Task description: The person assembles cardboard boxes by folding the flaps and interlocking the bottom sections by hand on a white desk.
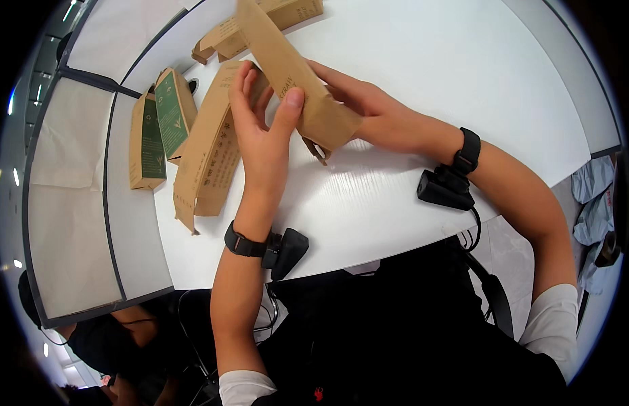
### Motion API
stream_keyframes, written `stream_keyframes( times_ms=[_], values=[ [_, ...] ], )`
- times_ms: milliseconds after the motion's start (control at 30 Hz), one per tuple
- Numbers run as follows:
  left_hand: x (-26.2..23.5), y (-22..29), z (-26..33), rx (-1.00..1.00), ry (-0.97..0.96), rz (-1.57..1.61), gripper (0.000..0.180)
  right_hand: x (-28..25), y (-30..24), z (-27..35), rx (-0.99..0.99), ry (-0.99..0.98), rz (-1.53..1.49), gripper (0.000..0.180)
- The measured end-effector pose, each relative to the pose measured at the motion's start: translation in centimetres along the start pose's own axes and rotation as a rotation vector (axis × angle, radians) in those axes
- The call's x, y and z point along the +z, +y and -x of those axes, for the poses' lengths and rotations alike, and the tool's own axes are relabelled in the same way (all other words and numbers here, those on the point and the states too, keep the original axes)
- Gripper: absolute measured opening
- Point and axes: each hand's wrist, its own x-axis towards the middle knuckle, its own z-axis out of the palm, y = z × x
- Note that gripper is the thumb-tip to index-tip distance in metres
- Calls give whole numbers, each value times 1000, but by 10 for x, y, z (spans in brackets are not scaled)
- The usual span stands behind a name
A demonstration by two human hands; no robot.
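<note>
Left hand [264, 139], loosely open, thumbs the carton [286, 62]; right hand [379, 114] grips it, where light pressure should prevent creasing.

Wht sleeves [557, 314], blk wrist straps [469, 150]

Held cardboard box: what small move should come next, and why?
Perhaps steady the held cardboard box with the right hand and tuck its loose flap using the left hand, because it juts from the near end and the right hand supports the box.
</note>
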Motion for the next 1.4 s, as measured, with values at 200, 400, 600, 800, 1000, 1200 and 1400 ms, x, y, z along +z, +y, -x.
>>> stream_keyframes(
  times_ms=[200,400,600,800,1000,1200,1400],
  values=[
    [-1,9,-1,-39,-41,137,102,-10,-6,3,179,-40,-646,74],
    [-5,11,0,-96,-101,303,89,-9,-5,-3,232,345,-332,63],
    [-20,29,3,215,53,-265,73,-27,-25,-16,-50,771,-94,43],
    [-59,74,16,282,196,-1269,65,-222,-43,26,-202,1387,491,63],
    [-83,80,44,-235,32,-1359,88,-192,-53,26,-396,1199,1344,74],
    [-74,82,32,22,-239,-815,76,-42,-42,8,-131,311,335,88],
    [-124,45,16,241,-234,-753,83,36,-59,-7,-462,-59,616,113]
  ],
)
